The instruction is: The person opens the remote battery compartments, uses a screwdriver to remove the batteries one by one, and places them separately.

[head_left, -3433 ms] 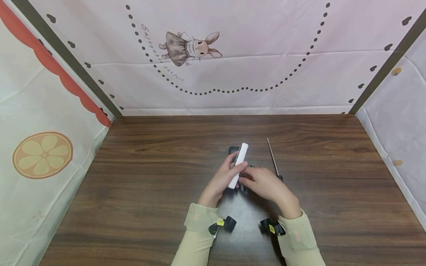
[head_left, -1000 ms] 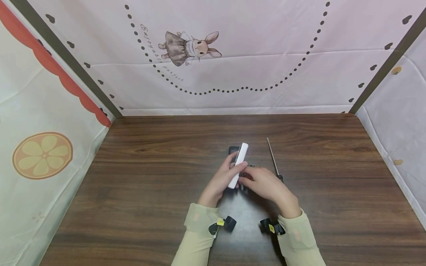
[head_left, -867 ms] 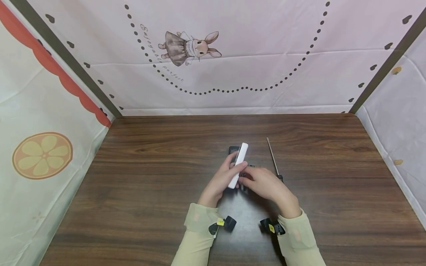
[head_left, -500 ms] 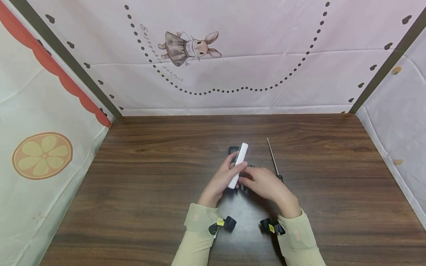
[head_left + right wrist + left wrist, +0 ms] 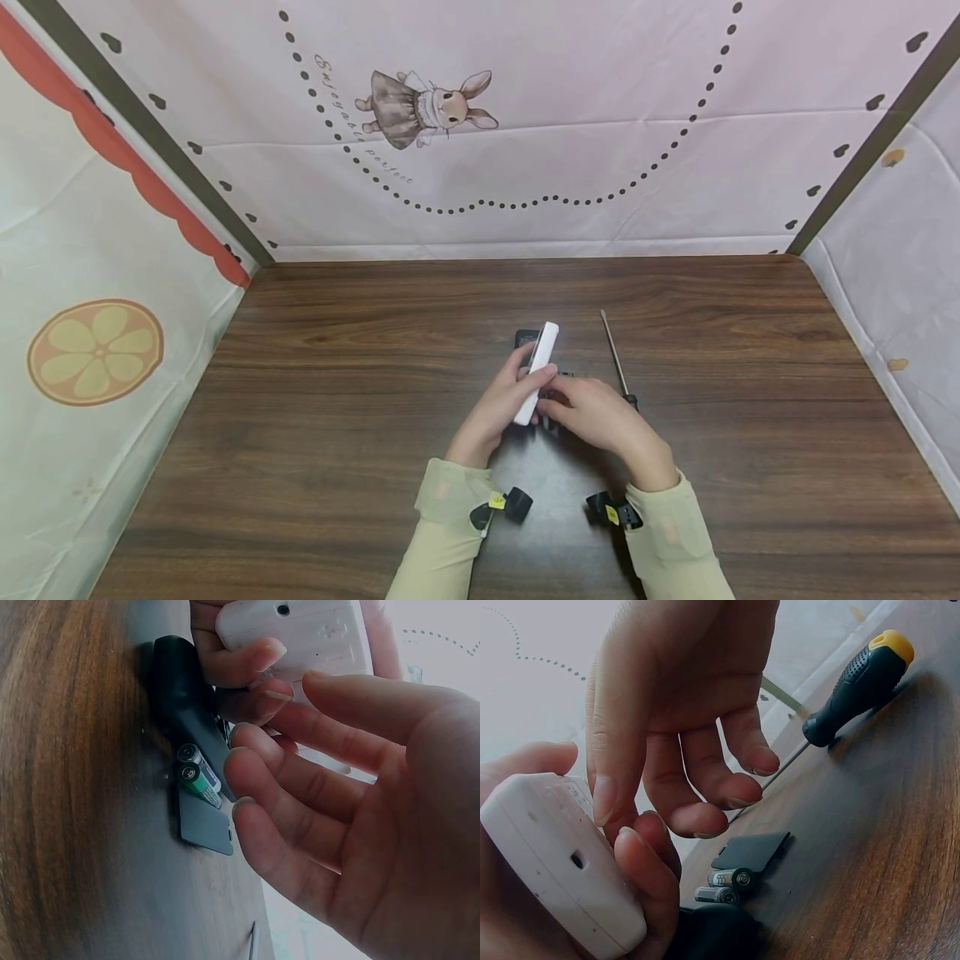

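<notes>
The left hand (image 5: 492, 408) grips the white device (image 5: 545, 346) — lengthwise slanting away rightward — with the right hand (image 5: 600, 414) (pinch unclear) at its right side.

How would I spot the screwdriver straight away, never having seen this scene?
On the brown wooden table, look just beyond the right hand. The screwdriver lies there, slim shaft pointing toward the table's far edge. Its yellow-ended black handle and long metal shaft set it apart from the stubby batteries and flat dark panel.
</notes>
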A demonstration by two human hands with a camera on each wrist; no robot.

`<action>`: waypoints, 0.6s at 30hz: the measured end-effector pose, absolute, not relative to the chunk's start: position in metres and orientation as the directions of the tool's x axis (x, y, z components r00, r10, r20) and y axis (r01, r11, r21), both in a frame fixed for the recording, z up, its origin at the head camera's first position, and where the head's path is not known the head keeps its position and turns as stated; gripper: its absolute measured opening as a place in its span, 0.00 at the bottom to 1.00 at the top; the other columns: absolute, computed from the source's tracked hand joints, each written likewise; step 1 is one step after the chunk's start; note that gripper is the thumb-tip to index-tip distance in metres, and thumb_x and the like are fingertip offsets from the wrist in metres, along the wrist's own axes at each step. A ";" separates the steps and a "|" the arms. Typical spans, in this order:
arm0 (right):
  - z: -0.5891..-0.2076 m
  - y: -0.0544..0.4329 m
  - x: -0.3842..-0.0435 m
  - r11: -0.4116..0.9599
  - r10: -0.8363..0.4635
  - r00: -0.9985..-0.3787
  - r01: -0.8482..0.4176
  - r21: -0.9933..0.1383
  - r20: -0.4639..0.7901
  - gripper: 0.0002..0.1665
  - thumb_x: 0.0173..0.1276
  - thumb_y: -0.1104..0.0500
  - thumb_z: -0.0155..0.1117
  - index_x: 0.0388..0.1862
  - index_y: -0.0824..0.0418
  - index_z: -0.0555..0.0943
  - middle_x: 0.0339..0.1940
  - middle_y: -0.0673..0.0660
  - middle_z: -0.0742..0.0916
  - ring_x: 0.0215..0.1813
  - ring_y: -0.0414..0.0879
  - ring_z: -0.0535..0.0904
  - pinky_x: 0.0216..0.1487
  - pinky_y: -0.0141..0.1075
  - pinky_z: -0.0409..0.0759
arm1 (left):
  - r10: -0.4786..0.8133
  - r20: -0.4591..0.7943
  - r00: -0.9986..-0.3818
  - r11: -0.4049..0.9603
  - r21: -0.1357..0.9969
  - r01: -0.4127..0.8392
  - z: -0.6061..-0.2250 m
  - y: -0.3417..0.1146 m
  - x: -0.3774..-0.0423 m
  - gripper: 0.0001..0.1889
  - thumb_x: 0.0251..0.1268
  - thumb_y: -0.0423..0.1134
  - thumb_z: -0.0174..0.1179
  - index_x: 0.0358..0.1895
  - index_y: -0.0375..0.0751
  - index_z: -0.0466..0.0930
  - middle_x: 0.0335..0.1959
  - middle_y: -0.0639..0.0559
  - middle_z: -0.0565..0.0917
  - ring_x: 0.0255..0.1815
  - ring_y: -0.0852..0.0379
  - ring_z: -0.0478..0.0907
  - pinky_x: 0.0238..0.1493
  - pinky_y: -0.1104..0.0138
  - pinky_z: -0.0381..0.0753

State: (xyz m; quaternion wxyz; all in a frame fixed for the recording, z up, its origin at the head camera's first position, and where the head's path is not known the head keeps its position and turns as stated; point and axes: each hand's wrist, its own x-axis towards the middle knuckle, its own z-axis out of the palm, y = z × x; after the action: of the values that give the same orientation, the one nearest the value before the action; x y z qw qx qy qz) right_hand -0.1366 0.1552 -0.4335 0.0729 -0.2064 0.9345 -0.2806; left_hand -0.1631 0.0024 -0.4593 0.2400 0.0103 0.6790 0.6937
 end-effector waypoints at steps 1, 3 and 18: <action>-0.434 0.155 -0.137 0.757 -0.426 -0.905 -0.346 -0.555 -0.017 0.11 0.63 0.48 0.56 0.41 0.52 0.76 0.19 0.44 0.75 0.23 0.40 0.69 0.27 0.35 0.67 | 0.348 -0.309 -0.885 0.035 0.948 -0.317 -0.460 0.003 -0.163 0.37 0.53 0.56 0.59 0.66 0.56 0.54 0.43 0.46 0.77 0.21 0.57 0.72 0.18 0.69 0.73; -0.434 0.155 -0.137 0.756 -0.425 -0.905 -0.349 -0.554 -0.010 0.11 0.63 0.48 0.57 0.41 0.52 0.76 0.19 0.43 0.75 0.23 0.40 0.69 0.27 0.35 0.68 | 0.349 -0.307 -0.886 0.032 0.948 -0.316 -0.460 0.003 -0.163 0.37 0.53 0.55 0.59 0.66 0.56 0.54 0.42 0.46 0.77 0.21 0.57 0.72 0.18 0.70 0.73; -0.436 0.156 -0.138 0.754 -0.420 -0.907 -0.331 -0.567 -0.029 0.12 0.63 0.48 0.56 0.43 0.51 0.75 0.21 0.43 0.76 0.25 0.40 0.69 0.29 0.35 0.68 | 0.350 -0.312 -0.883 0.032 0.946 -0.322 -0.461 0.002 -0.163 0.39 0.50 0.58 0.60 0.65 0.60 0.54 0.44 0.47 0.76 0.21 0.57 0.72 0.18 0.69 0.73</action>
State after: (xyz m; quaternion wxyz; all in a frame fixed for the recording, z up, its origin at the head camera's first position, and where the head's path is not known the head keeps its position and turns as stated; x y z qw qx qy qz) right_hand -0.1377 0.1559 -0.4362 0.0773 -0.2011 0.9334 -0.2870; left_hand -0.1632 0.0023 -0.4612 0.2414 0.0104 0.6764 0.6958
